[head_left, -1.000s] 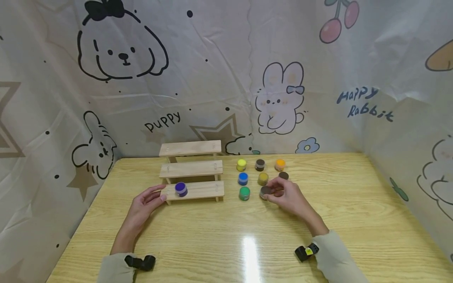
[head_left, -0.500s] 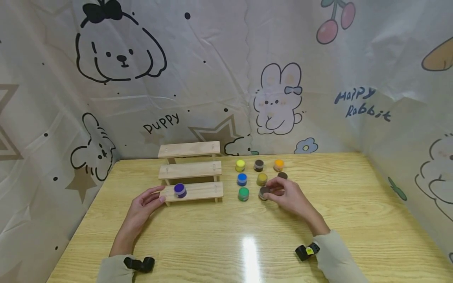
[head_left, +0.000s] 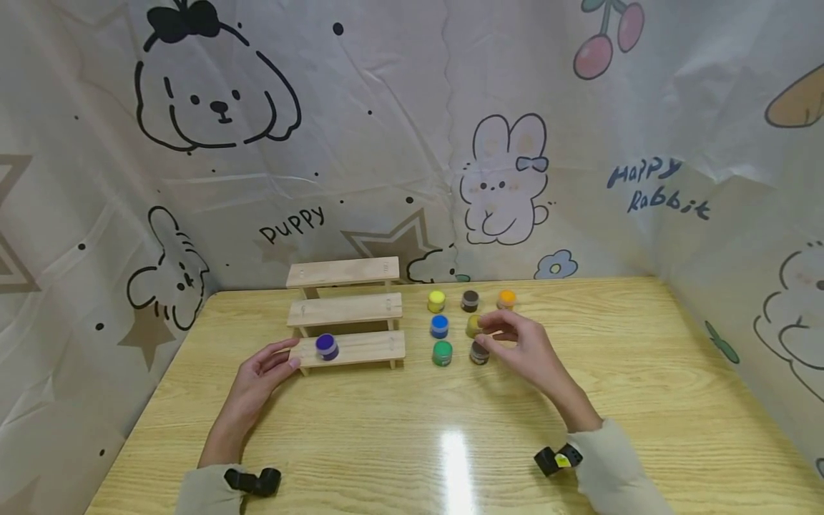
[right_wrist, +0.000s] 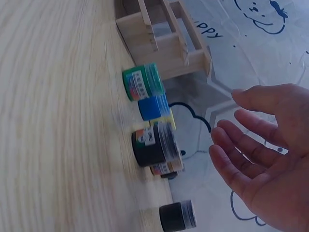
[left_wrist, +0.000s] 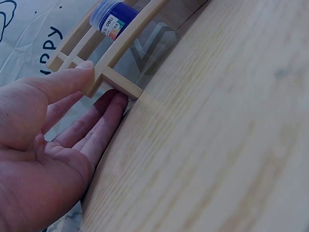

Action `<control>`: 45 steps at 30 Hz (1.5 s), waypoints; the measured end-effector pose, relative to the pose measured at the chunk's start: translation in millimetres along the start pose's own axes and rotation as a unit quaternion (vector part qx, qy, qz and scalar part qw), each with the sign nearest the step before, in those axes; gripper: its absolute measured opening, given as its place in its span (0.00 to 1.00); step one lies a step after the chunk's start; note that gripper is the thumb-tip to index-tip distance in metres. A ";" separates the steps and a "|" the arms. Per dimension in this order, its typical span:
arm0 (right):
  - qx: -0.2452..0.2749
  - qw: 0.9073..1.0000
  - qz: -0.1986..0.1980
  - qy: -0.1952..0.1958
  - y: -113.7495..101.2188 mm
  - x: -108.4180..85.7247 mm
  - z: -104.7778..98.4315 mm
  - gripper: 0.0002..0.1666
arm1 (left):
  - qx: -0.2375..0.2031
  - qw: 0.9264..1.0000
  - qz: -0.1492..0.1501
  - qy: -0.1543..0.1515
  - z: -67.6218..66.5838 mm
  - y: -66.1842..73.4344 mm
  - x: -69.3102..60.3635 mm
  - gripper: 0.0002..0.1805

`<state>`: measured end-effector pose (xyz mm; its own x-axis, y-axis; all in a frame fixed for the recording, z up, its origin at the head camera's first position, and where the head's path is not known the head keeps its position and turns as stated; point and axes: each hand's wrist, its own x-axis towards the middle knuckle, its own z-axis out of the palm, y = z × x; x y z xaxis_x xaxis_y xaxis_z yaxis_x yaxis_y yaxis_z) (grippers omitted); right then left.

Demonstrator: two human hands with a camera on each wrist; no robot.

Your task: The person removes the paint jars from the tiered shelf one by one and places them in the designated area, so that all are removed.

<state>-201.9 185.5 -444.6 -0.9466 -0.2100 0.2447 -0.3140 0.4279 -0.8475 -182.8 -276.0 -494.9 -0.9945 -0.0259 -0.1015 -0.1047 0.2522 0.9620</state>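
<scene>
A three-step wooden display stand stands left of the middle of the table. At the left end of its lowest step, my left hand holds the board between thumb and fingers; the left wrist view shows the thumb on the front corner. A purple paint jar sits on that step, near the hand. My right hand hovers, fingers parted and holding nothing, above a dark paint jar. Its fingertips partly cover a mustard jar. In the right wrist view a gap separates the hand from the dark jars.
Left of the right hand are a green jar, a blue jar and a yellow jar. Behind it stand another dark jar and an orange jar. A printed cloth hangs behind the table.
My right hand has let go of the front dark jar and risen slightly away from it. It now hides the dark jar at the right. The left hand stays on the stand.
</scene>
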 end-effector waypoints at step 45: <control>0.083 0.986 -0.116 -0.088 -57.2 39.3 109.7 0.21 | -0.009 1.000 0.009 -0.004 0.1 -1.9 -0.6 0.31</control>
<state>-213.1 56.4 -438.2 -0.8189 -0.4410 0.3674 -0.4900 0.2037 -0.8476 -182.0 -276.4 -496.7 -0.9962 -0.0142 -0.0854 -0.0863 0.2343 0.9683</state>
